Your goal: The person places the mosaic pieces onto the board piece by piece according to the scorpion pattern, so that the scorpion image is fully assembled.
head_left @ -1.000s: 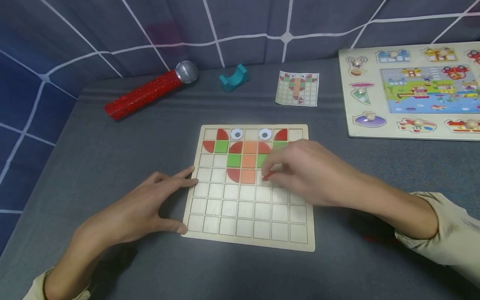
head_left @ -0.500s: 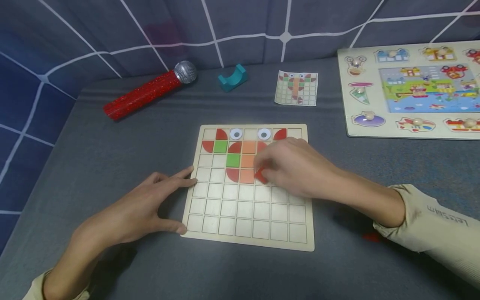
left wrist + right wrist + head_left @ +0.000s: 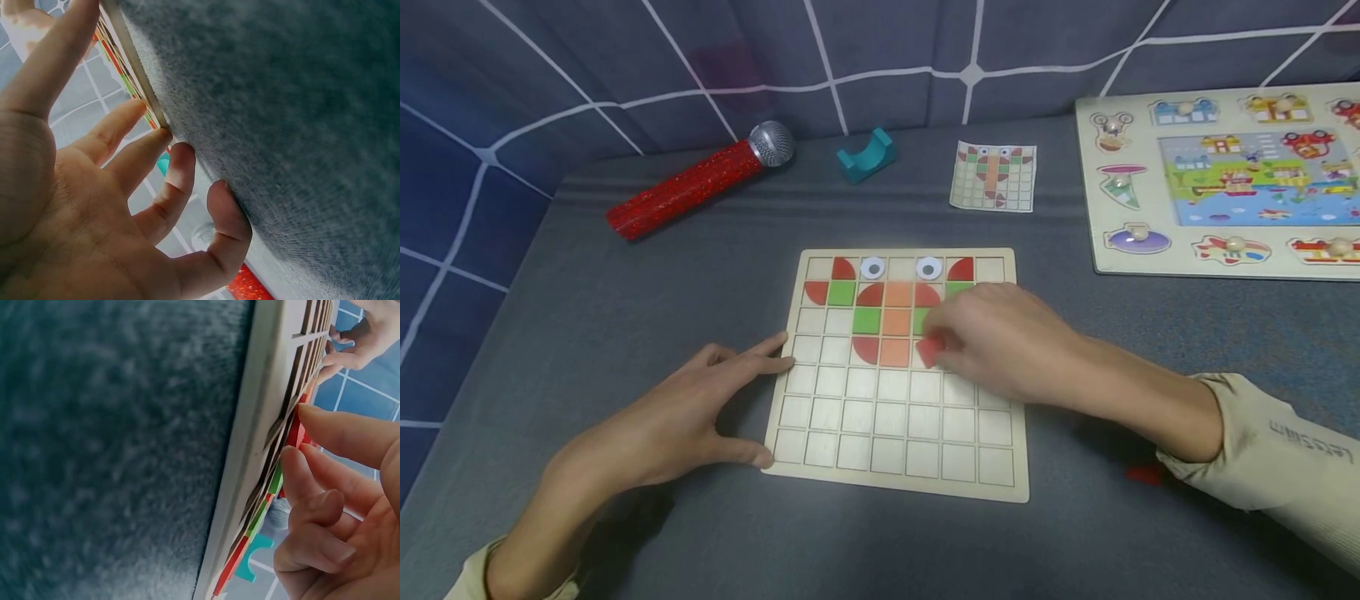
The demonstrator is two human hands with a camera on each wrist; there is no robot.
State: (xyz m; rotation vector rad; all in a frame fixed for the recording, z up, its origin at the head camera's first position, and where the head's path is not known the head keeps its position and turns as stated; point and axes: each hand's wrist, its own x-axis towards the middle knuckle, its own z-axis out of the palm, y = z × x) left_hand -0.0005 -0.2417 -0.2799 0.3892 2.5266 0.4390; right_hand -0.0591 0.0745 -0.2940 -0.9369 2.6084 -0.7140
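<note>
A square wooden grid board (image 3: pixel 854 451) lies on the dark grey table. Red quarter-round tiles, green and orange square tiles, and two googly eyes fill part of its upper rows. My right hand (image 3: pixel 1011 343) pinches a red tile (image 3: pixel 928 351) between thumb and fingertips, tilted over a cell just right of the lowest orange tile (image 3: pixel 894 352). The right wrist view shows that red tile (image 3: pixel 296 429) right at the board's surface. At the board's left edge, my left hand (image 3: pixel 673 421) rests with spread fingers, its thumb at the lower left corner and two fingertips higher up.
Another red piece (image 3: pixel 1144 474) lies on the table by the right sleeve. Behind the board are a red glittery microphone (image 3: pixel 692 190), a teal curved block (image 3: pixel 868 157) and a small printed pattern card (image 3: pixel 994 177). A wooden knob puzzle (image 3: pixel 1232 183) stands at the back right.
My right hand shifted a little left, then slightly back right, turning the red tile so more of its face shows. My left hand and the board stay put.
</note>
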